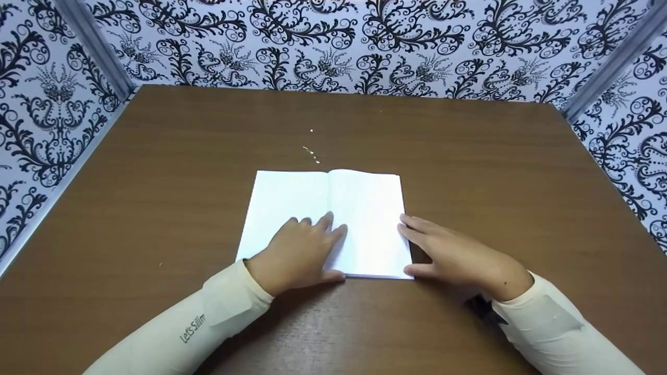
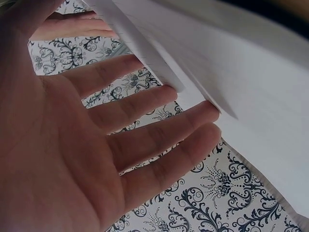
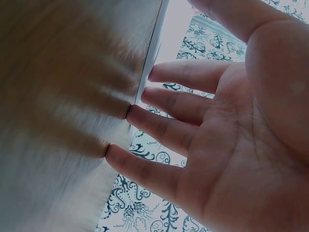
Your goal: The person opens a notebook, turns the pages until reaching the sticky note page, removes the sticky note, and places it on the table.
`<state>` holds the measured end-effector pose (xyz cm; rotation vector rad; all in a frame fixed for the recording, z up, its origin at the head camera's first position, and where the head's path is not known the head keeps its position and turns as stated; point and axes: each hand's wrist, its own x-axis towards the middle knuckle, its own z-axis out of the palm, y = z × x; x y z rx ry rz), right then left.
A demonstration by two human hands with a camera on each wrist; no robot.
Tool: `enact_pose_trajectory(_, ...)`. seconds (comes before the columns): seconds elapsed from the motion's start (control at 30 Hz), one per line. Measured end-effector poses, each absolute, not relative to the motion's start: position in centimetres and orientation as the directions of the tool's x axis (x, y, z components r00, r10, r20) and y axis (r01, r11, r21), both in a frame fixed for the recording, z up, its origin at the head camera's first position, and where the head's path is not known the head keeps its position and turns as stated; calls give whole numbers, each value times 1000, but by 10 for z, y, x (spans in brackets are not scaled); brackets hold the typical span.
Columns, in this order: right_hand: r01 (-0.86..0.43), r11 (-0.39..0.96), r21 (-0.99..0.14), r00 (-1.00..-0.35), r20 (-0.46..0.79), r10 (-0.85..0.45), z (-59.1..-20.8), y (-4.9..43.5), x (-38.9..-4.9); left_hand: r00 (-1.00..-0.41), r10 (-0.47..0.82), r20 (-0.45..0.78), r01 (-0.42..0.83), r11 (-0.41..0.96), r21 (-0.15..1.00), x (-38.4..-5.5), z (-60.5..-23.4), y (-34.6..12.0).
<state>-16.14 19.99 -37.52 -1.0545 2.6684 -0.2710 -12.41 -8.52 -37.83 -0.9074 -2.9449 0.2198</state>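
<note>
An open notebook [image 1: 372, 203] with blank-looking white pages lies flat on the table. My left hand [image 1: 297, 255] rests across its left page, fingertips near the centre fold and thumb at the bottom edge. In the left wrist view those fingers [image 2: 159, 135] extend fairly straight to the pages [image 2: 265, 96], where faint ruled lines show on one leaf. My right hand [image 1: 458, 255] stands beside the notebook, its fingertips and thumb at the right edge. The right wrist view shows these fingers [image 3: 159, 130] spread, two tips on the tabletop and two at the notebook's edge.
The brown wooden table [image 1: 182, 208] stretches around the notebook. Small pale crumbs [image 1: 311, 152] lie just beyond the notebook's top edge. Black-and-white patterned walls [image 1: 323, 47] border the table at the back and both sides. A dark object [image 1: 484, 310] shows under my right wrist.
</note>
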Motion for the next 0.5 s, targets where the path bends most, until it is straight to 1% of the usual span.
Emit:
enact_pose_trajectory(0.2,-658,708,-258,-694,-157,-702,-375,201,-161,-830,558,-19,556,823,-113,-124,-377,-86)
enact_pose_trajectory(0.5,-640,719,-273,-697,-187,-692,-375,202,-162,-824,564,-54,567,820,-78,-125,-374,-88)
